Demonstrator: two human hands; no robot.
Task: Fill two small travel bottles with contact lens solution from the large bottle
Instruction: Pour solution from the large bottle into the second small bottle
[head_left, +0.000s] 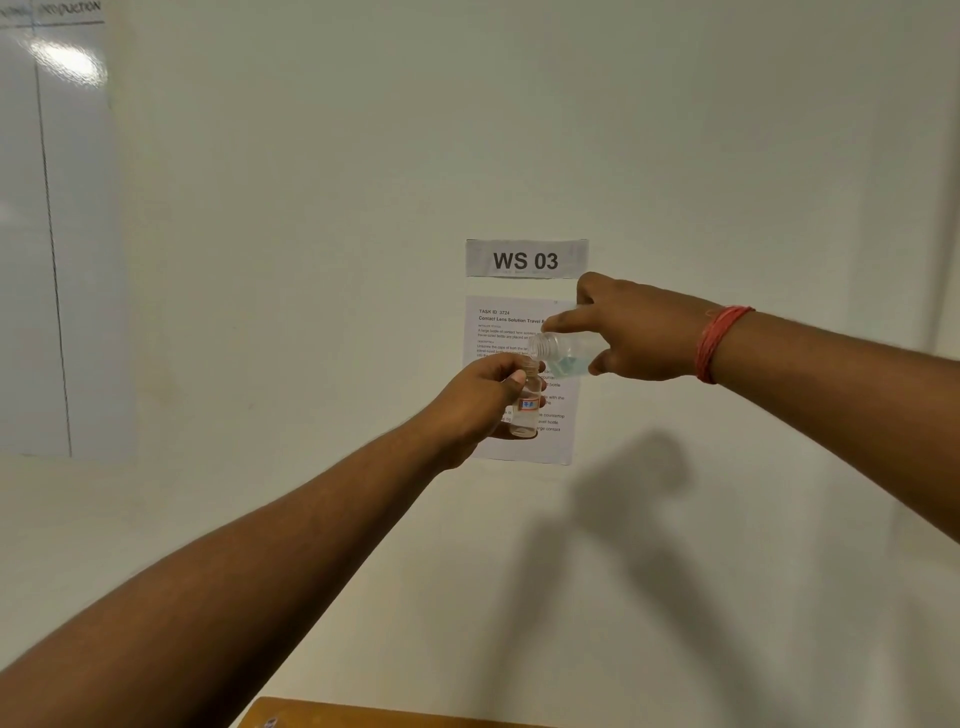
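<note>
Bare wall (311, 260) behind; hands gripping tilted large bottle (563, 353) over upright travel bottle (525, 402).

Both bare forearms extended forward and raised. Left hand (485, 397), entering from 7 o'clock, fingers curled in a grip, thumb uppermost. Right hand (641, 332), entering from 3 o'clock, index finger and thumb pinching, wrist carrying a red thread wristband (719, 344).

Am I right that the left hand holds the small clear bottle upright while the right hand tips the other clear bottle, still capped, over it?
Not quite: in the head view the tipped clear bottle in the right hand is uncapped, its threaded neck bare. The left hand does hold the small clear bottle upright.
</note>
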